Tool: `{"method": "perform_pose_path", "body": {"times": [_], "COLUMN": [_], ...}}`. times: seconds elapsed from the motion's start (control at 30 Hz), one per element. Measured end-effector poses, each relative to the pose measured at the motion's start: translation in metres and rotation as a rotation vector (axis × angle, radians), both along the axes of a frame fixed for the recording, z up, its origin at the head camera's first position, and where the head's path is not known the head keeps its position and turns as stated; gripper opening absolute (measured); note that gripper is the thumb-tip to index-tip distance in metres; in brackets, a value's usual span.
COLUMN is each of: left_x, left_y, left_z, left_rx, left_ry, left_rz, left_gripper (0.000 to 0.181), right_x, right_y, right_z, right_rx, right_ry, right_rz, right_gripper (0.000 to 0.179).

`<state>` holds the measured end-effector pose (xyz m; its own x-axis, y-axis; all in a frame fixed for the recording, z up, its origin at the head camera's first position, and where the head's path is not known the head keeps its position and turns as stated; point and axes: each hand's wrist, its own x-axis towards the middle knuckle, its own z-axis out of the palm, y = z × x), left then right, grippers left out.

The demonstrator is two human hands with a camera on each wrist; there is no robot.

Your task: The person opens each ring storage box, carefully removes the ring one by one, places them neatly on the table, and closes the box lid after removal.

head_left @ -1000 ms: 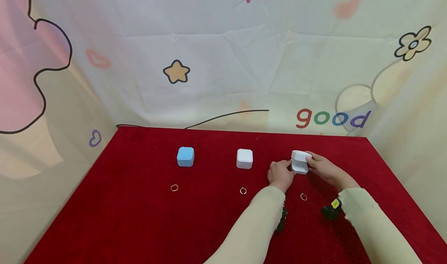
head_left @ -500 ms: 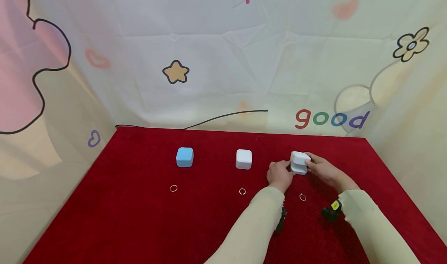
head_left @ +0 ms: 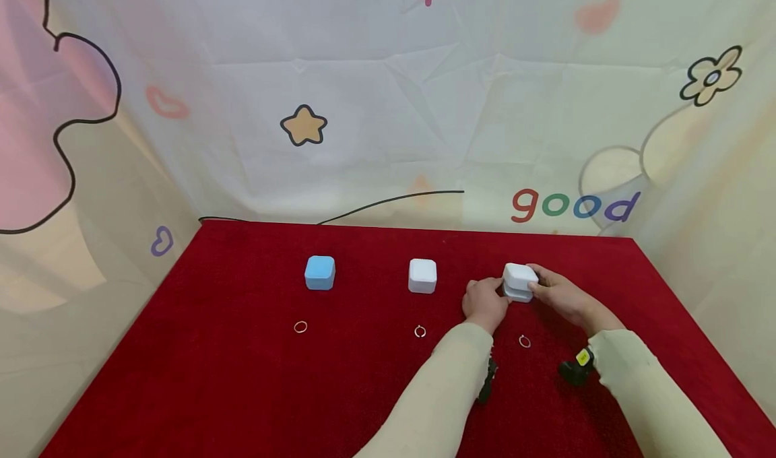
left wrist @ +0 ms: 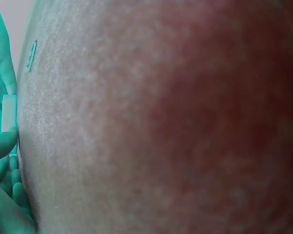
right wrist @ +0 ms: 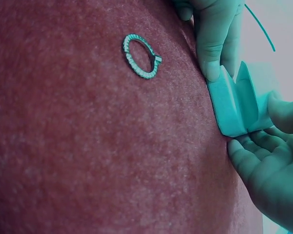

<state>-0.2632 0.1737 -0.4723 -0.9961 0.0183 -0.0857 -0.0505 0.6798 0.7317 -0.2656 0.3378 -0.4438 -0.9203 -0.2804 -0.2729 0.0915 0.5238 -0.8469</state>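
A white ring box [head_left: 519, 277] sits at the right of the red cloth, its hinged lid part-way down over the base with a narrow gap. From the left, my left hand [head_left: 486, 301] holds the base, a fingertip against its corner in the right wrist view. My right hand [head_left: 565, 298] grips the box from the other side, thumb on the lid [right wrist: 266, 97]. The box's inside cannot be made out. In front of it lies a thin ring [head_left: 525, 341], seen closely in the right wrist view as a ring with a beaded-looking band [right wrist: 129, 58].
A second white box [head_left: 422, 276] and a light blue box [head_left: 320, 273] stand shut to the left. One ring [head_left: 420, 331] lies before the white box, another ring [head_left: 300, 326] before the blue one. A printed curtain [head_left: 376, 108] hangs behind the red cloth [head_left: 242, 390].
The lid of the right-hand white ring box has swung down, narrowing its gap. Both hands stay at the box; the other boxes and rings have not moved.
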Motion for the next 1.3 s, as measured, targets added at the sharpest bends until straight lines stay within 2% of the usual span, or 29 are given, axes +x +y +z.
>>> {"method": "perform_pose_path", "body": {"times": [0.4, 0.57, 1.3], "left_x": [-0.001, -0.002, -0.0004], "left_y": [0.001, 0.0011, -0.0014], "left_z": [0.0006, -0.0004, -0.0001], "left_rx": [0.0, -0.016, -0.041], "left_ry": [0.002, 0.023, 0.03], "left_rz": [0.012, 0.017, 0.006], "left_gripper": [0.039, 0.038, 0.038], "right_x": [0.0007, 0.0017, 0.0013], "right_y": [0.0007, 0.0008, 0.0023], "right_z": [-0.0055, -0.0057, -0.0082], "right_rx": [0.029, 0.018, 0.017], "right_ry": [0.087, 0.089, 0.092], "right_rz": [0.011, 0.017, 0.037], "right_gripper": [0.056, 0.057, 0.055]}}
